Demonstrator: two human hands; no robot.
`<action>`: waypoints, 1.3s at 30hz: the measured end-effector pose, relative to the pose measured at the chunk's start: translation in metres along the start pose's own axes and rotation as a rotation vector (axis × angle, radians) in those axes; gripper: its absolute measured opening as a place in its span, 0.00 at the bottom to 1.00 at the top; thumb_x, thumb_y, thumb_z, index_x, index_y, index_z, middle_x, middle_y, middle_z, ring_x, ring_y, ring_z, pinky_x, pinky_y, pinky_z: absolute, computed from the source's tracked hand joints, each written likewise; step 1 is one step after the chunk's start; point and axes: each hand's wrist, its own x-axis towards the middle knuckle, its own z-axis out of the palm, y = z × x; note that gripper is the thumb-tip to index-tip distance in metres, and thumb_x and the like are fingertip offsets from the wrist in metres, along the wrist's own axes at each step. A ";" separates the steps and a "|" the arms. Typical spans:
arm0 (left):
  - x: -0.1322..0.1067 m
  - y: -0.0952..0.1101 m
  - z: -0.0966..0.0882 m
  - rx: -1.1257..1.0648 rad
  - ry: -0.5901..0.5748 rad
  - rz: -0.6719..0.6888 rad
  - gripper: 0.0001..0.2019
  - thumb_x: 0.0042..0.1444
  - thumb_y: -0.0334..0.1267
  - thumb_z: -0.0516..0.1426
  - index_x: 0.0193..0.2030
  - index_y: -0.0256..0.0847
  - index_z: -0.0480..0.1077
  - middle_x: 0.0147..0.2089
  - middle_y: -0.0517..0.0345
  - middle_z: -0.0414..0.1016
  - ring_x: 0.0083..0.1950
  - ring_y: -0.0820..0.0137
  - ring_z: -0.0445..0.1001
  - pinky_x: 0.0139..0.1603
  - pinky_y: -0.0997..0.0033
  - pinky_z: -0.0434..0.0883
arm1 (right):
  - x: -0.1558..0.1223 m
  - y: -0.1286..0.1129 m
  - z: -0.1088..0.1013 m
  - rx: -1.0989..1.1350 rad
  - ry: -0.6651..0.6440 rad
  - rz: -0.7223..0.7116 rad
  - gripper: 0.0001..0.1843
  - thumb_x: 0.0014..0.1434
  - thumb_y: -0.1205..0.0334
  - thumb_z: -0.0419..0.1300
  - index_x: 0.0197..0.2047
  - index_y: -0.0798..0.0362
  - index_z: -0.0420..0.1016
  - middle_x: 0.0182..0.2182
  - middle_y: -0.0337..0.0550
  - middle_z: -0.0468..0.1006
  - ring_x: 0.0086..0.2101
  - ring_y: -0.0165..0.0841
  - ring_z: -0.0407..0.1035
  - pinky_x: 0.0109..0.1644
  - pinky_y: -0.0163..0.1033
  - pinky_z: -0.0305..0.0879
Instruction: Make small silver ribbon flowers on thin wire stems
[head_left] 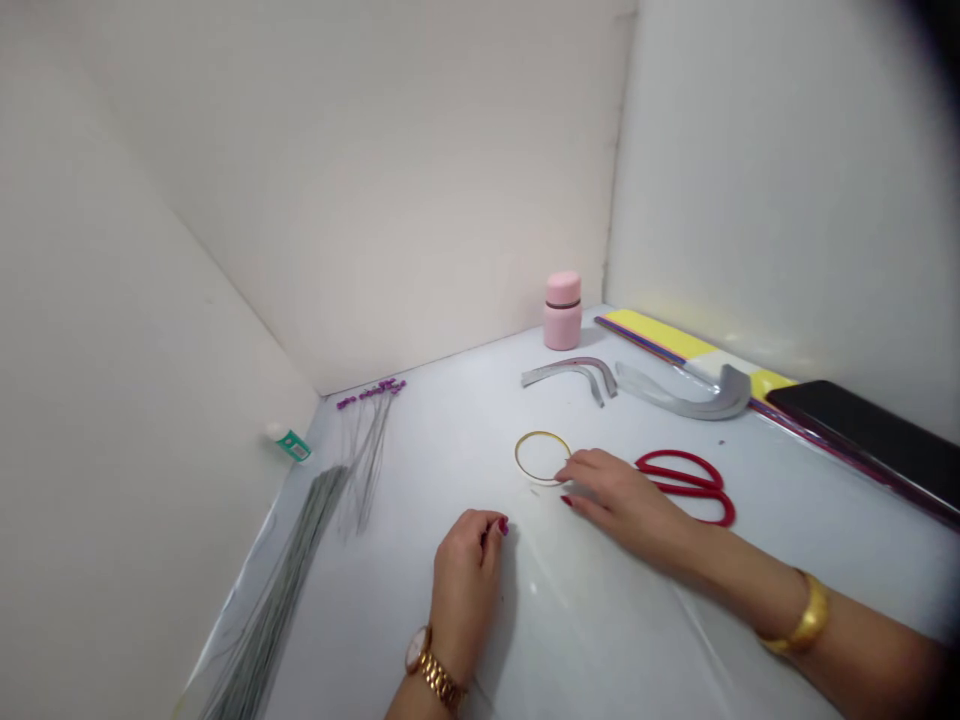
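My left hand, a watch on its wrist, is closed in a pinch above the white table. A small dark reddish-purple spot shows at its fingertips; I cannot make out whether it is a nail or something held. My right hand, below a gold bangle, reaches to a thin yellow and white ring. Its fingertips are at the ring's right edge, with the thumb apart from the fingers. Red-handled scissors lie just beyond this hand, their blades hidden behind it.
Thin wire stems with purple tips and a bundle of grey-green wires lie at left, beside a green-labelled tube. At the back are a pink flask and curved grey strips. A black phone-like slab rests on coloured sheets.
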 end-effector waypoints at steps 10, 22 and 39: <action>0.005 -0.009 0.009 0.173 -0.003 0.093 0.11 0.59 0.30 0.46 0.33 0.40 0.69 0.33 0.57 0.69 0.34 0.68 0.67 0.36 0.68 0.62 | 0.024 0.001 0.018 -0.055 0.031 0.014 0.06 0.57 0.71 0.54 0.31 0.55 0.70 0.33 0.46 0.69 0.36 0.36 0.62 0.40 0.40 0.59; 0.007 -0.015 0.004 0.149 0.009 0.129 0.07 0.58 0.36 0.50 0.38 0.40 0.67 0.37 0.54 0.69 0.39 0.67 0.68 0.41 0.66 0.65 | 0.019 -0.011 0.034 0.074 0.024 -0.111 0.06 0.59 0.71 0.50 0.32 0.56 0.67 0.28 0.44 0.71 0.32 0.34 0.63 0.44 0.42 0.57; 0.002 -0.010 0.003 0.119 -0.055 0.040 0.08 0.57 0.34 0.50 0.39 0.40 0.70 0.38 0.52 0.75 0.39 0.66 0.72 0.41 0.67 0.68 | 0.013 -0.018 0.029 0.421 0.074 -0.064 0.09 0.60 0.66 0.49 0.43 0.53 0.67 0.35 0.44 0.75 0.37 0.33 0.67 0.42 0.39 0.60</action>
